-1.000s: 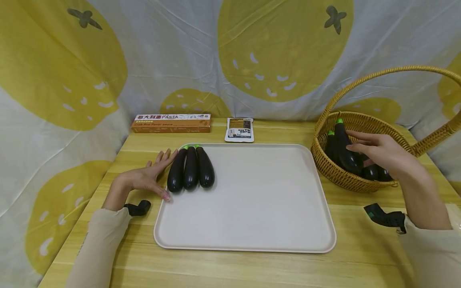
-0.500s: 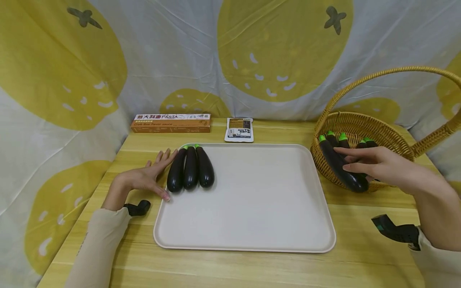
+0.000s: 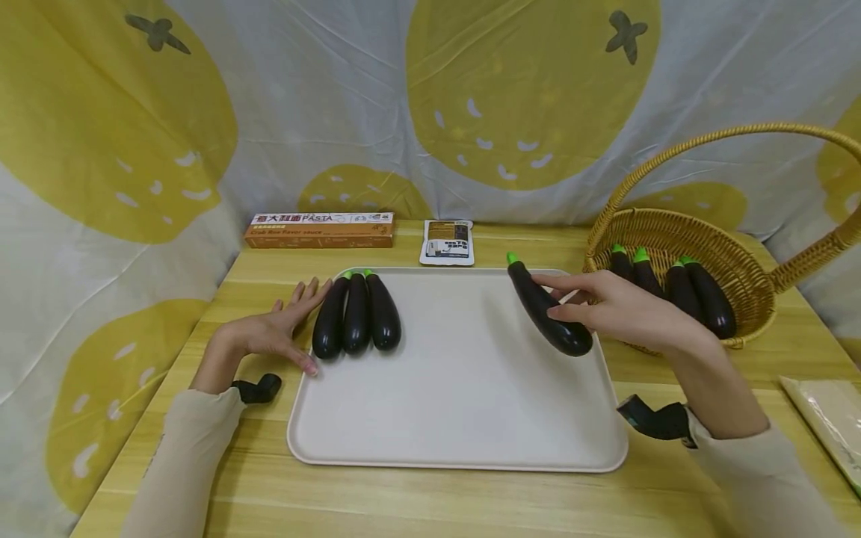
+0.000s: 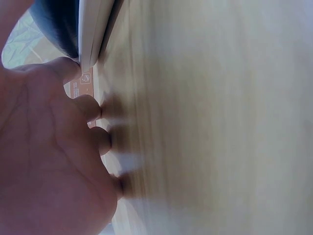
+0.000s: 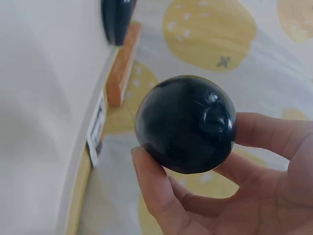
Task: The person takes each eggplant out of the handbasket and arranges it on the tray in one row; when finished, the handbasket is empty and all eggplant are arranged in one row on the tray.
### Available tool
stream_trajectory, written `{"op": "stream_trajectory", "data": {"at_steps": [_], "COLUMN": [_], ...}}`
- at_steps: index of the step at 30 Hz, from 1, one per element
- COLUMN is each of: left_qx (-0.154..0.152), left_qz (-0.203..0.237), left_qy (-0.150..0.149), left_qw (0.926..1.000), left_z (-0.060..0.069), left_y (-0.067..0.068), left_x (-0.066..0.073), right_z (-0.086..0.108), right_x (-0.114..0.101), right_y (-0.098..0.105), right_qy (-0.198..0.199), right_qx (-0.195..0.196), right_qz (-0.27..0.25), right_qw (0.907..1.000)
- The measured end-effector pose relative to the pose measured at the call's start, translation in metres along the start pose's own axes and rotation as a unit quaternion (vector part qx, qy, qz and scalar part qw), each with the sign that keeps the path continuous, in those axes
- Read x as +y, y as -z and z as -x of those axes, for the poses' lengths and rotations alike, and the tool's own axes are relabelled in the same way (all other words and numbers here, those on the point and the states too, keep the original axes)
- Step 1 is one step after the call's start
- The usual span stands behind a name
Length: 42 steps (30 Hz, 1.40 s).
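Over the right part of the white tray, my right hand pinches a dark eggplant with a green tip, held tilted above the surface. The right wrist view shows the rounded end of that eggplant between the thumb and fingers of my right hand. Three eggplants lie side by side at the tray's left edge. My left hand rests there with fingers spread, touching the rim; in the left wrist view the fingertips of this hand touch the table.
At the right stands a wicker basket with a tall handle and several eggplants inside. Behind the tray are a pasta box and a small packet. A plastic bag lies at the right edge.
My right hand has lifted an eggplant out of the basket and carried it left over the tray. The left hand and the three eggplants beside it have not moved.
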<state>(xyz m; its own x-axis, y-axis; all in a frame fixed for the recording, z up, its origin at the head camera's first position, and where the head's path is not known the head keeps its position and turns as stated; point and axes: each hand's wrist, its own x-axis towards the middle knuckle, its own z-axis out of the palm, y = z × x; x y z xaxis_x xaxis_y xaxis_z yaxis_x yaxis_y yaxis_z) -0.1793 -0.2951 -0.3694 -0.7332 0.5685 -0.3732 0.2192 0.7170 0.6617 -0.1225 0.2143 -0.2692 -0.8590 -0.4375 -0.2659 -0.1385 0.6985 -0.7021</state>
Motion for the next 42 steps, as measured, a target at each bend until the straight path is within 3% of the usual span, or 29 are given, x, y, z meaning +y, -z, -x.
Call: {"op": "stream_trajectory", "data": {"at_steps": [6, 11, 17, 22, 30, 42], "left_qx": [0.000, 0.002, 0.001, 0.003, 0.008, 0.007], "left_qz": [-0.005, -0.007, -0.003, -0.003, -0.009, -0.008], "left_qy": [0.000, -0.003, -0.004, -0.002, -0.004, -0.001], "left_qw": [1.0000, 1.0000, 1.0000, 1.0000, 0.9999, 0.9999], "left_z": [-0.001, -0.001, 0.000, 0.001, 0.001, 0.000], "left_y": [-0.001, -0.001, -0.001, -0.002, -0.001, -0.002], "left_x": [0.000, 0.000, 0.000, 0.000, -0.001, 0.001], "right_z": [-0.043, -0.076, -0.107, -0.128, -0.146, -0.141], "right_x": [-0.016, -0.024, -0.035, -0.041, -0.044, -0.048], "right_y": [-0.027, -0.052, -0.078, -0.094, -0.110, -0.121], "right_qy": [0.019, 0.024, 0.016, 0.009, 0.010, -0.010], "right_qx": [-0.017, -0.026, -0.027, -0.039, -0.057, -0.061], "right_qz": [-0.034, -0.095, -0.144, -0.153, -0.158, -0.165], "right_qw": [0.9991, 0.9948, 0.9891, 0.9875, 0.9857, 0.9843]}}
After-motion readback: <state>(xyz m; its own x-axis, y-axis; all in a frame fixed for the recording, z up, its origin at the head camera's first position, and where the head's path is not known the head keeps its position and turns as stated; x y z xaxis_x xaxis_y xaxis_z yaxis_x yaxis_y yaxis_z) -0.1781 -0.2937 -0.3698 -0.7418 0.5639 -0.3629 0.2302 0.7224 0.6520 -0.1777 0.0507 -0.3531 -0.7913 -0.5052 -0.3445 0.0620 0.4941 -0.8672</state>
